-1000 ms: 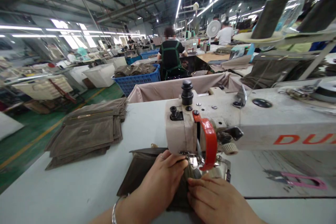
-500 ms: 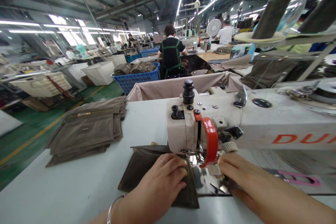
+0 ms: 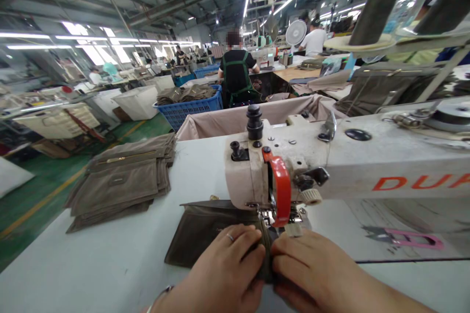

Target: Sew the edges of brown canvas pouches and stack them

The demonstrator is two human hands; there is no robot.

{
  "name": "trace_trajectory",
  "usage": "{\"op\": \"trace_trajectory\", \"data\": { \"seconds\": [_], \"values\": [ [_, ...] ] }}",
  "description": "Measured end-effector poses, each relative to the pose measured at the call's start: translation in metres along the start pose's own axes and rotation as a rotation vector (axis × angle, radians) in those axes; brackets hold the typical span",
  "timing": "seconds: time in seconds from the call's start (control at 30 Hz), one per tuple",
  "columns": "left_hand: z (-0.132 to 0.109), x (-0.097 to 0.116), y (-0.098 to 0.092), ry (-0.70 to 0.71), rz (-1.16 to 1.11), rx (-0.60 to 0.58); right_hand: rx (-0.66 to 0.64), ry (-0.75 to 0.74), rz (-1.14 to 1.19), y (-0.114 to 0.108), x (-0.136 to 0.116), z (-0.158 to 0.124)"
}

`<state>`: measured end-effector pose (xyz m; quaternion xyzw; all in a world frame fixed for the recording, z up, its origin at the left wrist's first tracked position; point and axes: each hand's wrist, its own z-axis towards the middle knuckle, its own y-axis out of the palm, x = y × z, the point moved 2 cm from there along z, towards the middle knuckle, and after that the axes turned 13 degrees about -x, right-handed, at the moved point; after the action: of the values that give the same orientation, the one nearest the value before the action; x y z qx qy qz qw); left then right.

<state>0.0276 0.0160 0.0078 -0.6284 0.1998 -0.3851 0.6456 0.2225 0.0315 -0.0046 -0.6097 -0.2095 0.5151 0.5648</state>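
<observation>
A dark olive-brown fabric piece, flat like a pouch panel, lies on the pale table with its right edge at the sewing machine's presser foot. My left hand, with a ring, presses on the piece, fingers curled over its right part. Close beside it, my right hand has its fingers closed at the same edge, just in front of the foot. The fingertips of both hands are partly hidden. A red guard curves over the needle area.
Left on the table is a stack of similar brown zipped pieces. A pink-framed tool lies right of my right hand. Beyond the machine are a pinkish cloth-lined bin, a blue basket and a seated co-worker.
My right hand has moved left from beside the needle area to the fabric's right edge, next to my left hand. The view has shifted slightly, and the fabric edge sits closer to the foot.
</observation>
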Motion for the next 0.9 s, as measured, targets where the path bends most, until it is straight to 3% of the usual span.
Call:
{"op": "trace_trajectory", "data": {
  "seconds": [0.17,0.23,0.33,0.5,0.63,0.77,0.9],
  "values": [
    [0.0,-0.006,-0.005,-0.084,-0.083,0.048,0.056,-0.159,-0.179,0.017,0.001,0.005],
    [0.0,-0.006,-0.003,-0.026,-0.024,0.019,0.079,-0.194,-0.204,0.022,0.001,0.006],
    [0.001,-0.004,0.008,0.087,0.059,-0.035,0.095,-0.175,-0.216,0.028,0.002,0.005],
    [-0.001,-0.004,0.021,0.092,0.123,-0.079,0.082,-0.134,-0.181,0.032,0.003,-0.002],
    [-0.003,-0.004,0.019,0.101,0.151,-0.103,0.084,-0.115,-0.177,0.031,0.002,-0.001],
    [-0.002,-0.004,0.016,0.122,0.166,-0.097,0.173,0.018,-0.164,0.03,0.003,0.003],
    [0.002,-0.008,0.015,0.16,0.165,-0.082,0.181,-0.078,-0.145,0.027,0.005,0.002]
  ]
}}
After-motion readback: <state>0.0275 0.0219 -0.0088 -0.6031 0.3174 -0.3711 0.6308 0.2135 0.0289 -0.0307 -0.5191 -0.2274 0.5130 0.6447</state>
